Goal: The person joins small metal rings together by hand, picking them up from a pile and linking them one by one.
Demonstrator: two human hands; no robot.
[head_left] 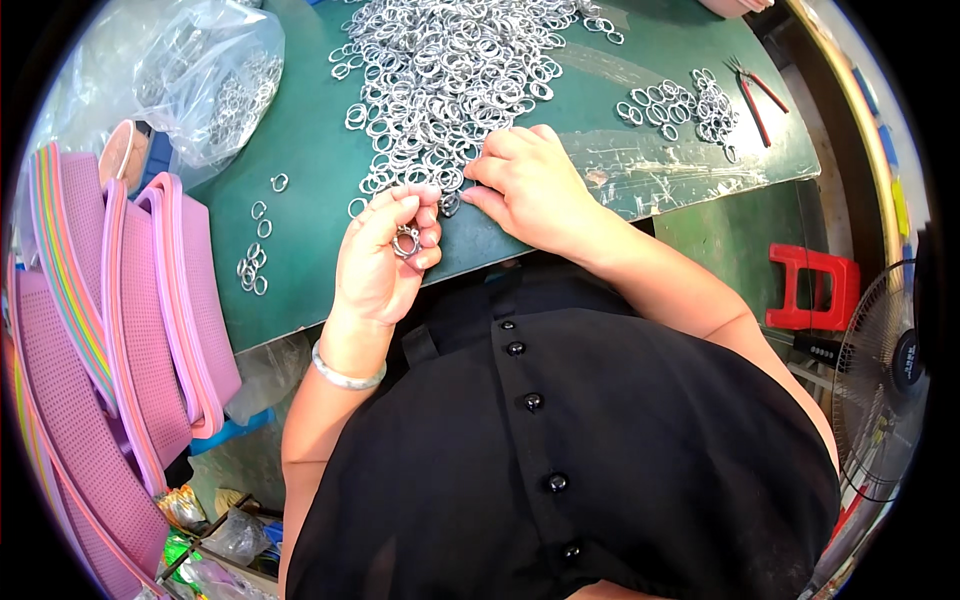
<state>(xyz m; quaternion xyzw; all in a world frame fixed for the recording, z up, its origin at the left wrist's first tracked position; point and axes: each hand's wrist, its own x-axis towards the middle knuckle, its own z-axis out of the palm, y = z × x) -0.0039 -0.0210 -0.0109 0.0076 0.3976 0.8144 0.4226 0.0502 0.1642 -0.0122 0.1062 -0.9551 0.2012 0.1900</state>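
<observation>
A big heap of silver metal rings spreads over the green table, its near end between my hands. My left hand is turned palm up, fingers curled round several metal rings that show in the palm. At the heap's near edge, my right hand reaches in with bent fingers, thumb and forefinger pinching at a metal ring. How firmly that ring is held is partly hidden.
Smaller groups of rings lie left and right. Red-handled pliers rest at the far right. A clear plastic bag of rings and pink-purple woven baskets stand left. A red stool and a fan are at right.
</observation>
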